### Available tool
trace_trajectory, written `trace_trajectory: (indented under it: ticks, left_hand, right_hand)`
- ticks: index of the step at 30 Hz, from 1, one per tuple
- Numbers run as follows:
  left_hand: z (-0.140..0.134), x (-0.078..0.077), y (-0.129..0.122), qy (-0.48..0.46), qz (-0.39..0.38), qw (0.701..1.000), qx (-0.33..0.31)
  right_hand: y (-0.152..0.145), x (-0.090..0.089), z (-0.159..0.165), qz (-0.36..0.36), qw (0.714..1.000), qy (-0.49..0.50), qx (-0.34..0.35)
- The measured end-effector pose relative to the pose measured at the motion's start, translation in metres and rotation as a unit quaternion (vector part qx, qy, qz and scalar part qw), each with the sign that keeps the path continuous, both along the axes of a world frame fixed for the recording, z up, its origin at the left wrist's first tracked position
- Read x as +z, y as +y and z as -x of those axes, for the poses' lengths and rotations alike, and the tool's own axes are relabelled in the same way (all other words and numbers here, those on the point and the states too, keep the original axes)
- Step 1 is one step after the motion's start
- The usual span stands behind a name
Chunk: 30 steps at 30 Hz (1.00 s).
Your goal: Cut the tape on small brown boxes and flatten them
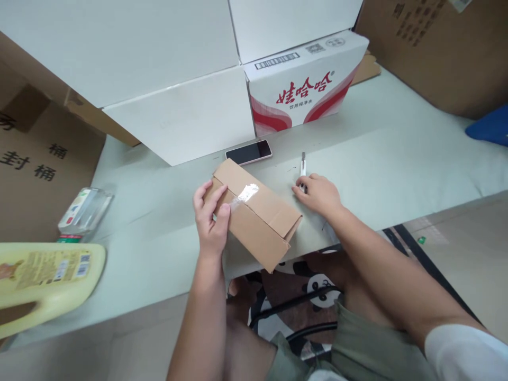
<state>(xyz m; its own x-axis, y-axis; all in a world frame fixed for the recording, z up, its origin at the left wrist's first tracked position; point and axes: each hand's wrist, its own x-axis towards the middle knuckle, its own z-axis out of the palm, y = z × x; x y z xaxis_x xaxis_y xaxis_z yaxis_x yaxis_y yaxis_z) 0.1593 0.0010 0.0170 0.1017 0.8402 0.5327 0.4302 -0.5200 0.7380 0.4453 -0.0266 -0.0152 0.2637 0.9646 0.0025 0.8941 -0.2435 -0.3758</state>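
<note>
Left grip [210,219] holds box [256,225]; right grip [320,194] touches cutter [303,168].

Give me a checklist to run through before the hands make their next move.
1. Left hand on the cardboard box: ok, thumb and fingers on one end.
2. Box flat on the table: cannot tell, underside hidden.
3. Left thumb well away from the clear tape: not ok, close beside it.
4. Right hand at the utility knife: ok, fingers at its near end.
5. Knife tip pointing away from the person: ok.
</note>
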Motion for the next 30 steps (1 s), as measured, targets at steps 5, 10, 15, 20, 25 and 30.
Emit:
trace_trajectory:
  ticks: [5,10,15,20,25,30]
  left_hand:
    - [-0.002,0.000,0.001,0.011,0.000,1.000,0.006]
    - [-0.013,-0.001,-0.005,0.009,-0.012,1.000,0.018]
    - [-0.030,0.000,-0.017,0.006,-0.003,0.999,0.044]
    - [-0.037,-0.001,-0.021,0.021,-0.012,0.999,0.038]
    - [-0.033,-0.003,-0.020,0.026,-0.015,0.999,0.027]
    - [-0.032,-0.004,-0.020,0.037,-0.012,0.999,0.019]
  right_hand:
    - [-0.008,0.014,-0.008,-0.013,0.999,0.016,-0.047]
    - [-0.035,0.030,-0.013,-0.227,0.950,0.205,-0.056]
    - [-0.070,0.059,0.010,-0.419,0.850,0.312,0.074]
    - [-0.082,0.082,0.036,-0.442,0.838,0.243,0.207]
    - [-0.083,0.080,0.043,-0.402,0.841,0.243,0.269]
    - [-0.084,0.079,0.049,-0.387,0.846,0.231,0.283]
